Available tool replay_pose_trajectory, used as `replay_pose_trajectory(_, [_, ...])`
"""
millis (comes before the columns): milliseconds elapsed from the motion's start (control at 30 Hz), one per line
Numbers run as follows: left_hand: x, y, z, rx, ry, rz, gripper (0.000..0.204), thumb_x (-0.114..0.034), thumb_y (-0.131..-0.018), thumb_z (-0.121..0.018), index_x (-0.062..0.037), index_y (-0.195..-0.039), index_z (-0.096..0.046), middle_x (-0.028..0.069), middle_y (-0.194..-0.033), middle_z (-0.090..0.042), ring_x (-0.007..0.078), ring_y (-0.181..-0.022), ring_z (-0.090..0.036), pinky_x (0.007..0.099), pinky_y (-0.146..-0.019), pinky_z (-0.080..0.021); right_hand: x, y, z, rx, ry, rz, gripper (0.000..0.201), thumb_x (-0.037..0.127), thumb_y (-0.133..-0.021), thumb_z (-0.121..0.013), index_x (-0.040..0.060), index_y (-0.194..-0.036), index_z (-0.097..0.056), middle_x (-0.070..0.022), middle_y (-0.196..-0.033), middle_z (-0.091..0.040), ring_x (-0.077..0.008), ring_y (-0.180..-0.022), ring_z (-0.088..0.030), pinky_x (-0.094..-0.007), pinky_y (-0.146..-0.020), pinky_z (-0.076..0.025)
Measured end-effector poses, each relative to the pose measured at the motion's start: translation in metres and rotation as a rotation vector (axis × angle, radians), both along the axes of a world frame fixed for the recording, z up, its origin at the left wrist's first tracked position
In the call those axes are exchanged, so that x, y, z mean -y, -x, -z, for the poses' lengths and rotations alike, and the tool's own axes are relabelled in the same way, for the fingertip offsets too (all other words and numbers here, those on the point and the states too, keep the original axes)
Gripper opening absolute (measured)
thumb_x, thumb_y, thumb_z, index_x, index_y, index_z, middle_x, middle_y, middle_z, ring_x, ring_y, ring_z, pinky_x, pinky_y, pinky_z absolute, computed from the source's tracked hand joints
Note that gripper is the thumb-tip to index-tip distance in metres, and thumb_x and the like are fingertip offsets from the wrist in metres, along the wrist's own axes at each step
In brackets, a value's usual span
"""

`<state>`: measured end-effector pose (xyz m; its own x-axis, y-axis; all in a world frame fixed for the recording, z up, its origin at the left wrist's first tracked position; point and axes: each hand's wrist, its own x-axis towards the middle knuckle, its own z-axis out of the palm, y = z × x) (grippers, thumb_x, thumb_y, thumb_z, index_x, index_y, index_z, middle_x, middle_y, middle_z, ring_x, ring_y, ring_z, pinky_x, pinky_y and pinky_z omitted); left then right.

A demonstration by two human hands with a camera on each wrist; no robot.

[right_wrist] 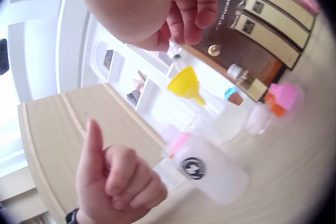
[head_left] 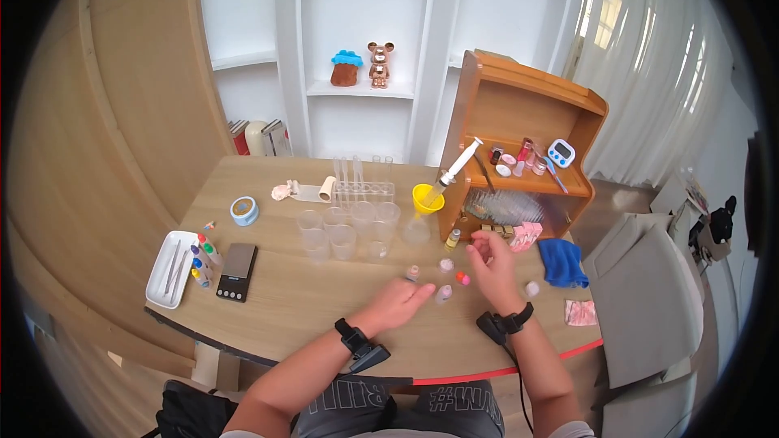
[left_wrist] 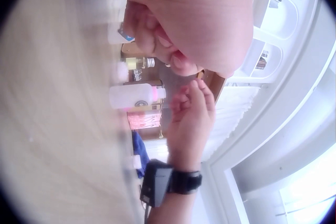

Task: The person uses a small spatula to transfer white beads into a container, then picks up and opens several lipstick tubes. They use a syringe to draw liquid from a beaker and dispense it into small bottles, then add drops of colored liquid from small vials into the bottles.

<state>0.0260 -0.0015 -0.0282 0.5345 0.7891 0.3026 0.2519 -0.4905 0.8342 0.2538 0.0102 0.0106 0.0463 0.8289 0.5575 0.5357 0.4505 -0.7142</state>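
My left hand (head_left: 395,305) is low over the table, fingers loosely curled and thumb out straight in the right wrist view, nothing visible in its grasp. Just beyond its knuckles stands a small bottle (head_left: 413,272). Between the hands is a translucent white bottle (right_wrist: 210,171) with a pink neck ring and a round black label. My right hand (head_left: 492,264) hovers above the tabletop, fingers loosely bent and holding nothing. Near it are a pink and orange piece (head_left: 462,277), a small pale jar (head_left: 446,264) and a vial with yellowish liquid (head_left: 452,239).
Clear cups (head_left: 342,241), a test tube rack (head_left: 365,191) and a yellow funnel (head_left: 428,199) with a syringe (head_left: 459,162) stand behind. A wooden cabinet (head_left: 479,81) and blue cloth (head_left: 563,263) are at right; a scale (head_left: 237,272) and white tray (head_left: 159,296) at left.
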Motion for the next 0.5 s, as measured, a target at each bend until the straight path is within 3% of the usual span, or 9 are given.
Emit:
replay_pose_trajectory(133, [-0.001, 0.000, 0.003, 0.003, 0.002, 0.029, 0.059, -0.039, -0.106, -0.043, 0.0047, -0.069, -0.057, 0.0267, -0.062, -0.051, 0.0460, -0.061, -0.052, 0.0502, -0.058, -0.041, -0.014, 0.011, -0.050, 0.138, -0.146, 0.044, 0.043, 0.005, -0.090, -0.069, 0.0014, -0.130, -0.055, -0.0128, -0.107, -0.064, -0.0158, -0.079, -0.063, -0.0287, -0.068, -0.052])
replay_pose_trajectory(200, [-0.002, -0.001, 0.013, 0.053, 0.026, -0.003, 0.055, -0.036, -0.107, -0.043, 0.0018, -0.068, -0.052, 0.0167, -0.059, -0.045, 0.0300, -0.056, -0.044, 0.0431, -0.056, -0.039, -0.051, 0.000, -0.070, 0.150, -0.171, 0.072, 0.048, 0.007, -0.089, -0.069, -0.0003, -0.133, -0.052, -0.0165, -0.114, -0.064, -0.0187, -0.078, -0.064, -0.0322, -0.071, -0.053])
replay_pose_trajectory(233, [-0.002, -0.001, 0.016, 0.076, 0.037, -0.019, 0.053, -0.034, -0.108, -0.043, 0.0003, -0.067, -0.049, 0.0118, -0.057, -0.041, 0.0220, -0.054, -0.040, 0.0395, -0.055, -0.037, -0.069, -0.001, -0.082, 0.099, -0.146, 0.086, 0.048, 0.009, -0.089, -0.070, -0.0012, -0.133, -0.052, -0.0165, -0.112, -0.064, -0.0195, -0.078, -0.064, -0.0334, -0.072, -0.053])
replay_pose_trajectory(333, [0.003, 0.003, 0.008, 0.286, -0.097, -0.216, 0.049, -0.028, -0.106, -0.048, 0.0039, -0.069, -0.053, 0.0207, -0.060, -0.049, 0.0344, -0.052, -0.047, 0.0443, -0.054, -0.037, -0.098, 0.007, -0.114, 0.099, -0.064, 0.154, 0.049, 0.012, -0.089, -0.071, -0.0023, -0.132, -0.052, -0.0158, -0.106, -0.067, -0.0205, -0.079, -0.065, -0.0342, -0.074, -0.054])
replay_pose_trajectory(433, [-0.003, 0.006, 0.013, 0.451, -0.070, -0.337, 0.046, -0.023, -0.106, -0.048, 0.0031, -0.068, -0.050, 0.0161, -0.058, -0.045, 0.0266, -0.050, -0.043, 0.0414, -0.052, -0.035, -0.126, 0.004, -0.119, 0.110, 0.027, 0.157, 0.048, 0.015, -0.088, -0.073, -0.0027, -0.129, -0.055, -0.0135, -0.096, -0.068, -0.0203, -0.079, -0.065, -0.0330, -0.073, -0.053])
replay_pose_trajectory(500, [-0.004, 0.006, 0.009, 0.481, -0.119, -0.368, 0.048, -0.024, -0.108, -0.046, 0.0003, -0.067, -0.044, 0.0068, -0.058, -0.038, 0.0172, -0.054, -0.036, 0.0365, -0.051, -0.031, -0.144, 0.000, -0.111, 0.095, 0.085, 0.104, 0.044, 0.016, -0.089, -0.074, -0.0028, -0.125, -0.058, -0.0110, -0.091, -0.068, -0.0186, -0.079, -0.065, -0.0318, -0.072, -0.053])
